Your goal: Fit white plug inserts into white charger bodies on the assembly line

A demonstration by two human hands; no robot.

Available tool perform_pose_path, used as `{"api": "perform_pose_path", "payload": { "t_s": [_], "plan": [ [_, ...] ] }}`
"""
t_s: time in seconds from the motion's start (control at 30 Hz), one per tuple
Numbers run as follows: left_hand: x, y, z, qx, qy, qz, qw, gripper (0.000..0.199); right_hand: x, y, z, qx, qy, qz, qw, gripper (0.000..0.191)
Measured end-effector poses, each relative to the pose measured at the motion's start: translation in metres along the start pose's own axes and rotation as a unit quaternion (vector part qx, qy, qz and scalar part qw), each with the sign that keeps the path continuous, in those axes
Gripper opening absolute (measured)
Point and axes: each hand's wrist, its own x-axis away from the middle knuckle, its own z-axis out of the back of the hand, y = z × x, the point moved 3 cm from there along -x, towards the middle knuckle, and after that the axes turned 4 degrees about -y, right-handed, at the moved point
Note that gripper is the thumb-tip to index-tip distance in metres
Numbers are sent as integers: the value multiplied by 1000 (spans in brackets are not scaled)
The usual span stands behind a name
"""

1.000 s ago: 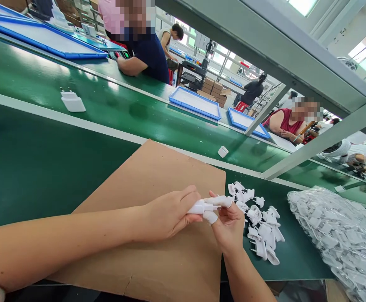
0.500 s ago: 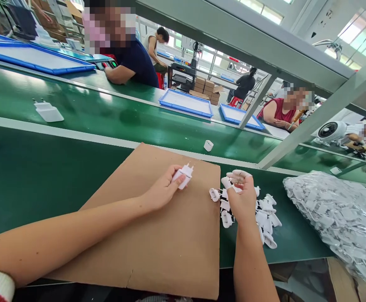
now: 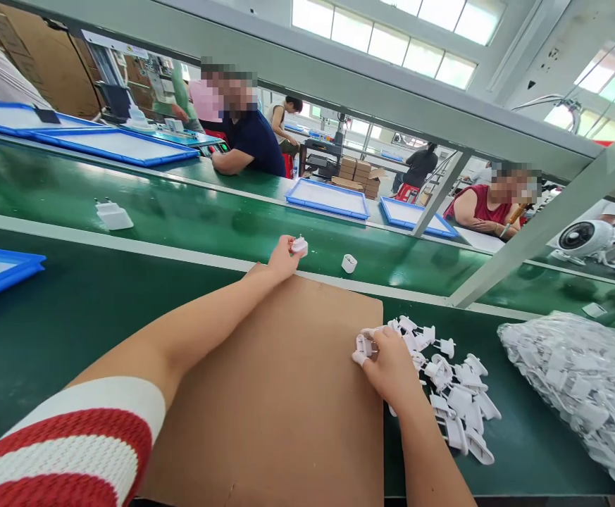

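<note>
Nearest you, a sheet of cardboard lay on the green bench. At its right edge, your right hand, white covers on some fingertips, gripped a plug piece between thumb and fingers; a light hold by the rim seemed likely to stop it turning. Just right of that hand lay a loose pile of similar white pieces, pins pointing every way. Farther right, a clear bag bulged with many white pieces, apparently the same kind. At the left, a blue tray was cut off by the frame, so its full contents could not be told. Past the cardboard, your left hand pinched a charger, pins up, over the belt; contact with it was unclear. Gripping the body level, fingers off the pins, looked soundest. On the belt sat a white block and, well left, another charger. Beyond, more blue trays showed flat white insides.
</note>
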Motion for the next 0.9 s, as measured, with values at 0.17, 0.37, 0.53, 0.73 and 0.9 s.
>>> {"api": "perform_pose_path", "payload": {
  "t_s": [0.17,0.37,0.53,0.73,0.9],
  "plan": [
    [-21,-9,10,-75,56,44,995,75,3,-11,-4,-115,-6,-38,993,24],
    [-2,28,-29,-219,16,-250,943,86,-2,-5,-5,-221,-13,-61,973,33],
    [-15,43,-71,-235,-207,-211,926,52,-7,4,-10,-311,-19,-44,949,13],
    [11,52,-64,-227,-207,-192,932,28,-9,5,-6,-544,-43,-129,828,49],
    [108,45,-43,-150,-268,-203,930,29,-9,-3,5,-569,-35,-116,813,54]
  ]
}}
